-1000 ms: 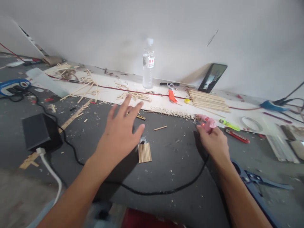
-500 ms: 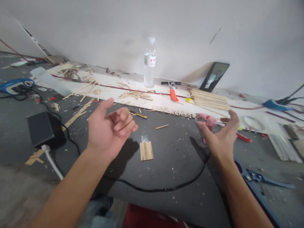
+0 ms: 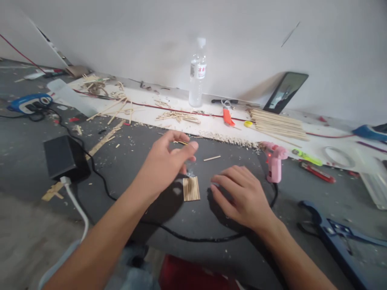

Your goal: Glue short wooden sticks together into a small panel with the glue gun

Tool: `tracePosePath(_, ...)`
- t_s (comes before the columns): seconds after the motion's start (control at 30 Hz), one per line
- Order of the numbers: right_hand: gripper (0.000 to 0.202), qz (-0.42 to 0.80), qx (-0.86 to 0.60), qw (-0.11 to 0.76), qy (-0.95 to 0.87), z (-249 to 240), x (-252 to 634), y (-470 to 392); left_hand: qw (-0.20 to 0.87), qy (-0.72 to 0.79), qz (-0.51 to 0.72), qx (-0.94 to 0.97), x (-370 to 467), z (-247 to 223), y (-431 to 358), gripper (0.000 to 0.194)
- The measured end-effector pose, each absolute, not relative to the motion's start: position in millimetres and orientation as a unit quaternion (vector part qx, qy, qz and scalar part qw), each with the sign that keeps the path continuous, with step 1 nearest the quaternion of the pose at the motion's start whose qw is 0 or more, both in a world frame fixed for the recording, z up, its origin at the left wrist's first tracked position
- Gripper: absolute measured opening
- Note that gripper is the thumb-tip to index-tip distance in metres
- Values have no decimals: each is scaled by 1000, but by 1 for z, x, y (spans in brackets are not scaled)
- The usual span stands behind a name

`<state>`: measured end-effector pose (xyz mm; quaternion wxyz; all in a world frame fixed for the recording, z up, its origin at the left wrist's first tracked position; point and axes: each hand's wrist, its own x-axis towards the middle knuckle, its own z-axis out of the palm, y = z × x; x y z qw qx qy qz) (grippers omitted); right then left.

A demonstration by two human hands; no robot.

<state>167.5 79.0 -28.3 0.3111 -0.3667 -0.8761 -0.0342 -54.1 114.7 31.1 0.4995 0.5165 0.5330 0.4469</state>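
A small flat panel of wooden sticks laid side by side [image 3: 191,189] lies on the dark tabletop, with a shiny clear patch at its far edge. My left hand [image 3: 165,163] hovers just left of and above that edge, fingers loosely curved and thumb apart, with nothing visible in it. To the panel's right, my right hand [image 3: 242,195] is low over the table, fingers bent and apart from the thumb, and no object shows in it. A single short stick [image 3: 212,158] lies beyond the panel. A pink glue gun [image 3: 275,159], its red light lit, stands beyond my right hand.
A water bottle [image 3: 198,76] stands near the wall. Wooden sticks [image 3: 278,125] are bundled by a leaning phone [image 3: 286,92]. A red knife [image 3: 317,172] and blue pipe cutter [image 3: 329,231] lie at right, a black power adapter [image 3: 65,157] at left. A black cord [image 3: 199,240] crosses the front.
My right hand has come away from the glue gun, moving left and nearer, toward the panel. My left hand has moved right and turned palm down by the panel's far edge.
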Motion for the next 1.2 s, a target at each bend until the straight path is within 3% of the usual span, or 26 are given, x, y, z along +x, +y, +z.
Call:
tracePosePath(0.1,15,12,-367,271,-890,-35,163,80,305,570,237,725,-57,24,109,22)
tracePosePath(0.17,16,30,-384,264,-884,-39,166,82,208,580,124,778,-57,20,103,31)
tracePosePath(0.27,17,48,-418,260,-869,-43,170,84,172,591,30,788,-57,18,95,61)
tracePosePath(0.33,25,54,-433,254,-863,-45,172,84,157,579,-20,800,-57,17,92,63)
tracePosePath(0.47,37,66,-435,237,-866,-48,174,84,143,559,-35,816,-56,14,92,39)
tracePosePath(0.63,28,91,-438,218,-867,-49,175,85,128,542,-40,830,-53,11,93,23)
tracePosePath(1.03,25,116,-447,193,-866,-51,176,88,130,549,-28,825,-51,19,95,27)
tracePosePath(1.2,26,100,-462,197,-859,-49,179,87,196,600,56,773,-67,28,103,34)
